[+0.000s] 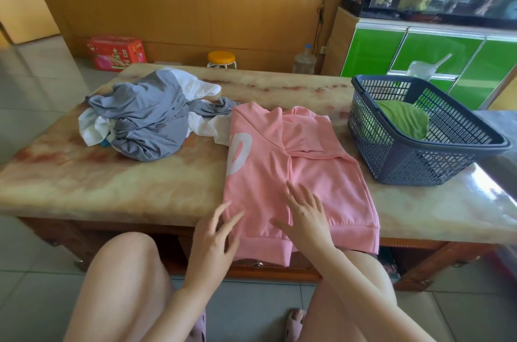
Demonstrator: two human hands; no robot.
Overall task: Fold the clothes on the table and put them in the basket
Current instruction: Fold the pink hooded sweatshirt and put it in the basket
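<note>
A pink sweatshirt (321, 173) with white lettering lies on the marble table (126, 179), both sides folded toward the middle, its hem hanging over the near edge. My right hand (305, 213) rests flat on its lower middle, fingers spread. My left hand (215, 235) hovers at the lower left edge of the sweatshirt, fingers apart, holding nothing. A crumpled heap of grey clothes (148, 123) and white clothes (195, 86) lies at the left. A dark blue plastic basket (414, 162) stands at the right with a folded green garment (405, 121) inside.
Beyond the table are a red box (114, 53), a yellow stool (221, 58) and a water jug (304, 61) on the floor. A green cabinet (436, 56) with a fish tank stands at the right. My knees are under the table's near edge.
</note>
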